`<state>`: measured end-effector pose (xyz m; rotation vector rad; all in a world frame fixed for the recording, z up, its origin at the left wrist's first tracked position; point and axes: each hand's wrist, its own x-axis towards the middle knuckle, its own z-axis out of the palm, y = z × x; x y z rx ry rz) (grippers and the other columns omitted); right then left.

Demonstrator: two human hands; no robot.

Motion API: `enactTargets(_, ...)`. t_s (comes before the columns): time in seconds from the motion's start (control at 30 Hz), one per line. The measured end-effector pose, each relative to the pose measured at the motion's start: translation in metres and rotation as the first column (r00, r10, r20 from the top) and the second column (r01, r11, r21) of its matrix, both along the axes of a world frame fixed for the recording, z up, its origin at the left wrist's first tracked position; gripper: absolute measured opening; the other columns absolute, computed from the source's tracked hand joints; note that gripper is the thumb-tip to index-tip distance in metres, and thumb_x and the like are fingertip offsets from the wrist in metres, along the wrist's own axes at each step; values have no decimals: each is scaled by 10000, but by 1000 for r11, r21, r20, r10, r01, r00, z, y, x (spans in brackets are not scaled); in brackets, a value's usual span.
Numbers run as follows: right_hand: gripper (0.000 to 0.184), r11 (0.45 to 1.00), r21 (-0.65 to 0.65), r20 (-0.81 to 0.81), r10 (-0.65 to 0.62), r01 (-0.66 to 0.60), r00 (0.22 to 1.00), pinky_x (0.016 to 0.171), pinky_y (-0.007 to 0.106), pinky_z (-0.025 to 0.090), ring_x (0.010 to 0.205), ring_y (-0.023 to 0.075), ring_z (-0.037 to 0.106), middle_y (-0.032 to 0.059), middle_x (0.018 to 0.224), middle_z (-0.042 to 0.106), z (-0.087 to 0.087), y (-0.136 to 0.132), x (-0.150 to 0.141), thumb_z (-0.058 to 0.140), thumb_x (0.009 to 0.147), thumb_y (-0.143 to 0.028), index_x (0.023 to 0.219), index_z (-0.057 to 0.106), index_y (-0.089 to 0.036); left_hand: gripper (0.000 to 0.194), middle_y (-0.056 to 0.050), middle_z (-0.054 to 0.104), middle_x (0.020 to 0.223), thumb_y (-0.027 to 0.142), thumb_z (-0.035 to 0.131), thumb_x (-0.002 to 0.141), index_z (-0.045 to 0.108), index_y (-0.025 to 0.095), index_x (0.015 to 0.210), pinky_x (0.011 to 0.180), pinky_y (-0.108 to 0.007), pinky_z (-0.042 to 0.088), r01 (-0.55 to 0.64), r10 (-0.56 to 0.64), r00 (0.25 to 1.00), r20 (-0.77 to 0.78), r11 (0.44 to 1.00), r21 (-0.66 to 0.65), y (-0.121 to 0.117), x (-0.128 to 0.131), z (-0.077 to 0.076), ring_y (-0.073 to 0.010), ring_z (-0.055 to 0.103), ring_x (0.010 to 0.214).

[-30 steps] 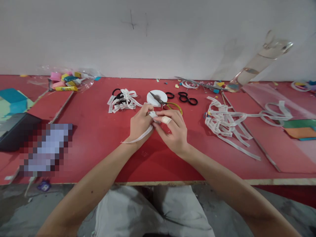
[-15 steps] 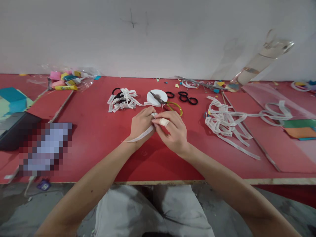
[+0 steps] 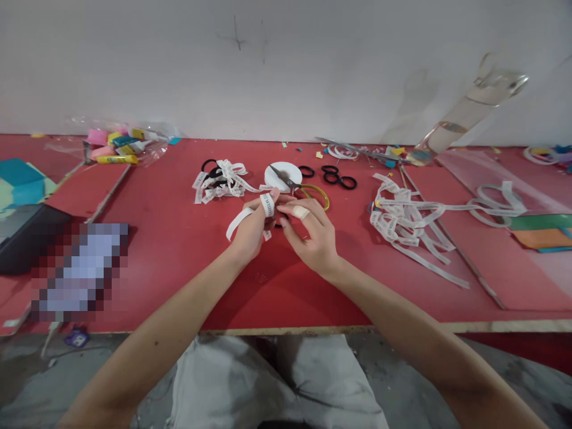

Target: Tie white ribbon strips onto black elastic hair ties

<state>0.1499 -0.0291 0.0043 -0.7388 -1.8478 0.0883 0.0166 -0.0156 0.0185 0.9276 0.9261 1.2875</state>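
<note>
Both hands meet over the middle of the red table (image 3: 179,250). My left hand (image 3: 251,229) is closed on a white printed ribbon (image 3: 250,213) that loops over its fingers, one end sticking out to the left. My right hand (image 3: 310,233), with a bandage on one finger, pinches the same ribbon where the hands touch. A small dark ring shows between the fingers. Just beyond the hands lie a white ribbon spool (image 3: 283,177) and scissors (image 3: 298,186) with yellow handles.
A heap of tied ribbons and black bands (image 3: 220,177) lies behind left. Black hair bands (image 3: 333,176) sit behind right. Loose cut ribbon strips (image 3: 413,223) spread on the right. Coloured items in a clear bag (image 3: 116,146) and a dark tablet (image 3: 22,238) are at the left.
The ribbon's free end has swung up from lying below my left wrist to arching over my left fingers. Both hands shifted slightly away from me.
</note>
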Motion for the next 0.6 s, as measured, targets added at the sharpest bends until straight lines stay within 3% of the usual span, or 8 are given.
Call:
enactTargets(0.13,259,1000,-4,26,16,-16,1000,886,405,537,1017,215,645,54,1038,692,0,-3,-2,589,890,-147,1113,643,-267,426,-11,568,549,575,671,770,739,155,785,404,-198,273,40,-41,999,-33,999,-19,-2,2,0,-79,459,472)
enactTargets(0.33,285,1000,12,3,2,-2,1000,882,410,554,1045,224,653,57,1043,693,0,-5,-4,613,881,-141,1132,617,-276,383,14,521,529,553,660,778,716,175,758,411,-218,272,40,-35,997,-67,996,77,-3,4,-4,-92,448,492)
enactTargets(0.47,281,998,48,10,-42,42,999,844,412,545,1000,226,639,63,1016,670,0,-6,-4,625,876,-148,1128,621,-270,311,25,485,545,430,642,811,630,170,642,425,-220,262,56,-47,993,-111,995,84,-3,1,-9,-65,361,461)
enactTargets(0.6,214,994,106,115,-44,32,992,908,465,503,1064,258,587,59,1002,670,6,-3,1,653,862,-196,1058,671,-280,229,30,475,519,220,665,749,570,170,547,454,-221,290,112,-82,959,-270,989,95,1,-2,-16,-78,418,488)
